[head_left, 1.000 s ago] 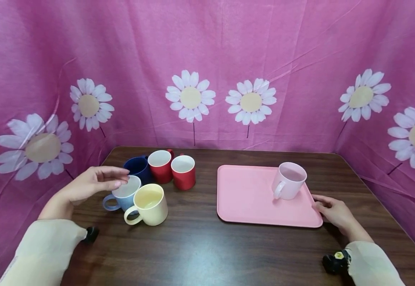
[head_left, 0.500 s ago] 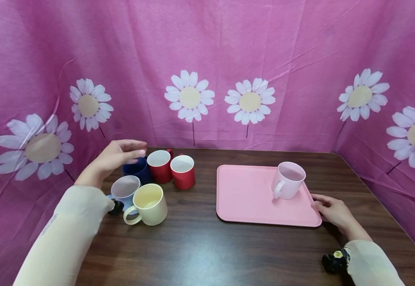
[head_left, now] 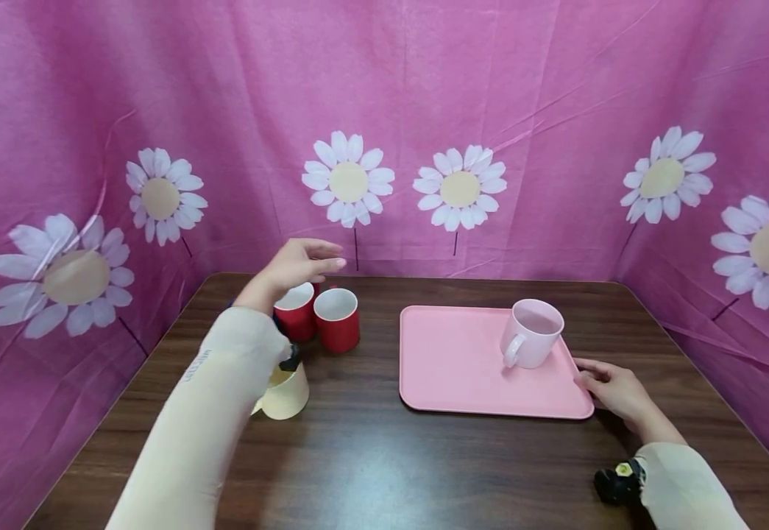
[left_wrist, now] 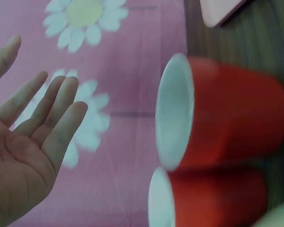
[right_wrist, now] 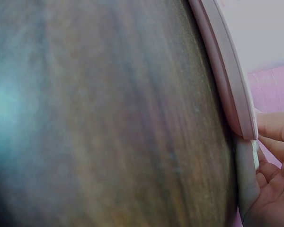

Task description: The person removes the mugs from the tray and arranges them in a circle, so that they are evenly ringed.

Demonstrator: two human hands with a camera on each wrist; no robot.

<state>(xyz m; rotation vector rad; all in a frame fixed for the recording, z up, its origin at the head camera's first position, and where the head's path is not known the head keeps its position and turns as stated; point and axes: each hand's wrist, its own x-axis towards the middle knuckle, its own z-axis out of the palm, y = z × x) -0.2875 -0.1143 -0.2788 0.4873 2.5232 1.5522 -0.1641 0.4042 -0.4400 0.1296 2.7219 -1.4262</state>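
Observation:
My left hand [head_left: 305, 261] hovers open with straight fingers just above two red mugs [head_left: 294, 311] [head_left: 338, 318] at the back left of the table. In the left wrist view the bare palm [left_wrist: 33, 137] is beside the mugs [left_wrist: 227, 113] and touches neither. A pink tray [head_left: 457, 368] lies to the right with a pink mug [head_left: 533, 333] standing on it. My right hand [head_left: 589, 379] holds the tray's near right corner, thumb [right_wrist: 246, 175] along the rim [right_wrist: 227, 71] and fingers [right_wrist: 274, 127] curled at its edge.
A yellow mug [head_left: 288, 397] stands in front of the red ones, half hidden by my left sleeve [head_left: 205, 412]. Pink daisy cloth [head_left: 424, 110] walls the brown table [head_left: 384, 471] at the back and both sides.
My left hand rose from the light blue mug and moved back and right to above the red mugs; its arm now hides both blue mugs. The right hand stayed at the tray.

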